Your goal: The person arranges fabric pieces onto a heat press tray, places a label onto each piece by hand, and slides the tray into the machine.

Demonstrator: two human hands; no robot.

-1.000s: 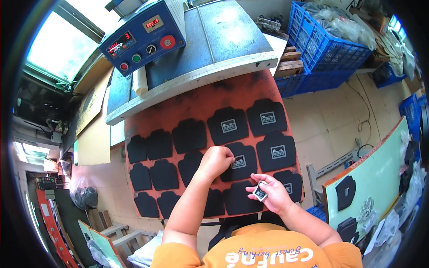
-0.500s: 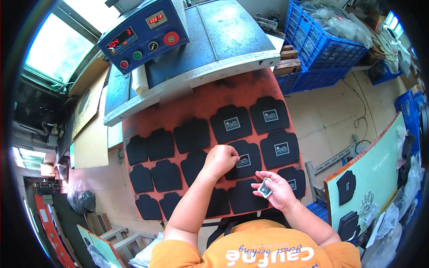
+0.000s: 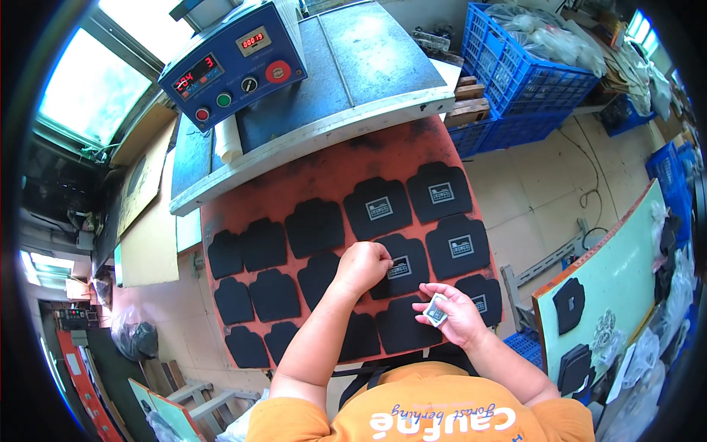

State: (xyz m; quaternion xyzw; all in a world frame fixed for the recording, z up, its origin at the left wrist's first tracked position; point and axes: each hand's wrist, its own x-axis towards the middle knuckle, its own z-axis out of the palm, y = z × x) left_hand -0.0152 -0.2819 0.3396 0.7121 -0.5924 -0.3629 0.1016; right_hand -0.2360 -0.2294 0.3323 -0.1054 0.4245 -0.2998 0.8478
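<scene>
Head view: nearest the lower edge, an orange T-shirt (image 3: 442, 401) faces the work surface. The right hand (image 3: 462, 317) holds a white-edged printed label (image 3: 436, 310) between thumb and fingers; single or stacked, cannot tell. The left hand (image 3: 363, 266) has its fingers drawn narrow at the left side of a grey-framed label (image 3: 399, 267), which lies on a black fabric piece (image 3: 410, 247); whether they grip it, cannot tell. Further black pieces lie in three rows on the red pad (image 3: 309, 171); five pieces show framed labels, all toward the right. Right of the pad, a pale green board (image 3: 630, 258) with a red edge stands above the tiled floor (image 3: 541, 184). Beyond the pad lies a blue-grey press platen (image 3: 372, 51) with a pale edge, bearing a blue control box (image 3: 247, 60) with red displays. Farther off: a blue plastic crate (image 3: 515, 77) filled with clear bags, right; a bright window (image 3: 85, 81), left.
</scene>
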